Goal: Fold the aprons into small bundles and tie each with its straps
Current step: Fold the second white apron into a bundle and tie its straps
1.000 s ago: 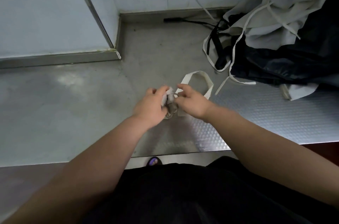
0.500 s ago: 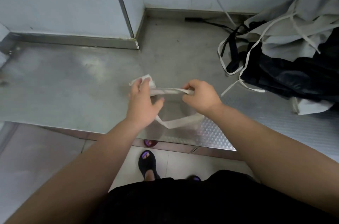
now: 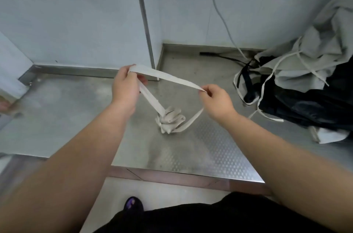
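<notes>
Now both hands, left hand (image 3: 125, 85) and right hand (image 3: 216, 100), pinch the strap (image 3: 172, 78) above the bundle (image 3: 170, 119).

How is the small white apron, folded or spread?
Folded: a tight bundle, its strap looped up to the left hand and right hand.

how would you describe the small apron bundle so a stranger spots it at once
On the stainless steel counter, a loose heap of grey and black aprons fills the right end. Near the middle, below the left hand and right hand, is a small pale grey rolled cloth bundle. Unlike the heap, it is compact, with a flat pale strap looping up to both hands.
</notes>
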Demonstrator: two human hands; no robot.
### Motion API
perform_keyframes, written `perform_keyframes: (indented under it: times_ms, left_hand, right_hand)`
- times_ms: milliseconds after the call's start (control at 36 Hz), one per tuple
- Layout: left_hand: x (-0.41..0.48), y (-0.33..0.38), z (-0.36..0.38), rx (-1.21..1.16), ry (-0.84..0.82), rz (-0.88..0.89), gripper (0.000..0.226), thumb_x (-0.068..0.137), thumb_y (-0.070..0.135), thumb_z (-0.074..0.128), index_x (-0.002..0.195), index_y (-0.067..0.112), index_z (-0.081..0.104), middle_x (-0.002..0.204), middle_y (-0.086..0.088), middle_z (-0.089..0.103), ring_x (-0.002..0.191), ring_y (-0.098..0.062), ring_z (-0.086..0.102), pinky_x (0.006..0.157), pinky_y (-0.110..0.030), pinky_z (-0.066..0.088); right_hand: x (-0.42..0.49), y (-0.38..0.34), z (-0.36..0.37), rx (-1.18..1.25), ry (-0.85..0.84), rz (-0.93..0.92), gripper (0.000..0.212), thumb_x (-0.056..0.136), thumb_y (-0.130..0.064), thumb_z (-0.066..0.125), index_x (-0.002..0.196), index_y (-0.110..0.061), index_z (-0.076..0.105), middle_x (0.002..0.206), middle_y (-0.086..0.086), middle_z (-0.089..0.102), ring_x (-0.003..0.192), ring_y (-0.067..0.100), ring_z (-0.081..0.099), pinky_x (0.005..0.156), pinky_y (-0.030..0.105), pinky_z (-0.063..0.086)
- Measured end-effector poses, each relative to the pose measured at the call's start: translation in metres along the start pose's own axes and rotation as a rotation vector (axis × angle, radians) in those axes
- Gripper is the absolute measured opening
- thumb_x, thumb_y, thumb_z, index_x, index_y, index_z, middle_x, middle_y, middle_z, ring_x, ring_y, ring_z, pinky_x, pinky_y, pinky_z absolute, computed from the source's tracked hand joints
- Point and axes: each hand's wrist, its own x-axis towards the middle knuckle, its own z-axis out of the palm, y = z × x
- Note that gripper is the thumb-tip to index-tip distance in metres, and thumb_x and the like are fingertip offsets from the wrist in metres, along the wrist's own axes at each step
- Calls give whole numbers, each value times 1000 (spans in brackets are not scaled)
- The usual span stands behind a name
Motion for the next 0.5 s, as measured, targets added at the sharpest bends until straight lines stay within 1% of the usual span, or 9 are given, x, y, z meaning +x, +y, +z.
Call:
perform_keyframes:
  times_ms: [56, 111, 139, 194, 250, 306, 389, 444, 500]
  left_hand:
    - [8, 7, -10, -20, -64, -51, 23, 97, 17, 40, 80, 22, 55, 67, -1, 55, 59, -12, 60, 68, -28, 49]
    - [21, 12, -28, -48, -117, -94, 22, 95, 15, 42, 78, 18, 57, 56, 2, 52, 49, -11, 58, 74, -32, 48]
    - [30, 16, -39, -74, -142, -112, 20, 93, 13, 45, 79, 16, 59, 50, 4, 49, 46, -11, 55, 72, -32, 49]
    - [43, 22, -53, -89, -177, -139, 14, 90, 11, 52, 79, 14, 60, 42, 6, 43, 42, -13, 49, 64, -30, 47]
    - [61, 36, -72, -70, -218, -119, 14, 90, 11, 55, 77, 16, 57, 43, 6, 40, 38, -10, 43, 58, -29, 45]
    - [77, 50, -90, -44, -277, -75, 13, 91, 10, 56, 80, 18, 57, 53, 4, 40, 38, -9, 42, 58, -29, 47]
    - [91, 68, -114, -28, -414, -62, 12, 90, 9, 59, 82, 18, 57, 61, 3, 41, 44, -6, 40, 61, -26, 52]
    - [101, 82, -135, -99, -501, -37, 13, 90, 8, 57, 86, 20, 55, 61, 5, 44, 44, -5, 41, 60, -25, 54]
    - [114, 96, -156, -248, -548, -1, 16, 92, 7, 52, 93, 23, 52, 59, 7, 49, 43, -4, 45, 62, -26, 55]
  right_hand:
    - [8, -21, 7, 103, 15, 57, 20, 95, -21, 44, 80, -15, 55, 80, 1, 58, 76, 19, 50, 68, 27, 38]
    - [14, -46, 20, 229, 28, 88, 23, 93, -19, 43, 72, -18, 52, 83, 5, 60, 75, 21, 51, 70, 33, 41]
    - [17, -62, 27, 288, 38, 90, 24, 92, -17, 43, 70, -19, 50, 80, 5, 59, 74, 23, 51, 70, 35, 41]
    - [22, -85, 32, 379, 57, 95, 23, 90, -15, 43, 68, -18, 48, 70, 5, 55, 70, 24, 49, 67, 36, 40]
    - [28, -114, 40, 437, 87, 81, 21, 90, -14, 43, 69, -16, 45, 63, 6, 50, 66, 25, 48, 65, 35, 39]
    - [31, -137, 48, 468, 117, 57, 21, 91, -14, 44, 70, -15, 44, 61, 7, 48, 61, 23, 45, 62, 31, 38]
    - [35, -158, 58, 465, 156, 46, 21, 93, -14, 45, 72, -16, 47, 62, 5, 49, 54, 17, 42, 51, 23, 35]
    - [39, -177, 71, 520, 173, 35, 16, 94, -12, 45, 79, -17, 47, 63, 5, 49, 51, 15, 41, 41, 17, 34]
    - [42, -197, 85, 569, 183, 14, 14, 93, -10, 45, 81, -17, 43, 64, 6, 49, 50, 15, 41, 40, 18, 34]
